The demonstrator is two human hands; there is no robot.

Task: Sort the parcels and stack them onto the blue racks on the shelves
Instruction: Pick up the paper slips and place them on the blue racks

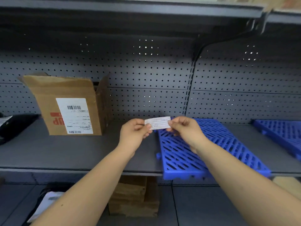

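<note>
Both hands hold a small white paper label [157, 122] level in front of me, above the grey shelf [73, 152]. My left hand [134, 133] pinches its left end and my right hand [184, 130] pinches its right end. Under my right hand a blue slatted rack [195, 154] lies flat on the shelf, its front edge sticking out past the shelf lip. A second blue rack [280, 132] lies at the far right. An open brown cardboard parcel [68, 105] with a white shipping label stands on the shelf to the left.
A black bag parcel [14, 126] lies at the shelf's left edge. On the lower shelf sit a brown box [135, 196] and a black-and-white bag [47, 203]. A pegboard back wall [146, 75] and an upper shelf [130, 8] bound the space.
</note>
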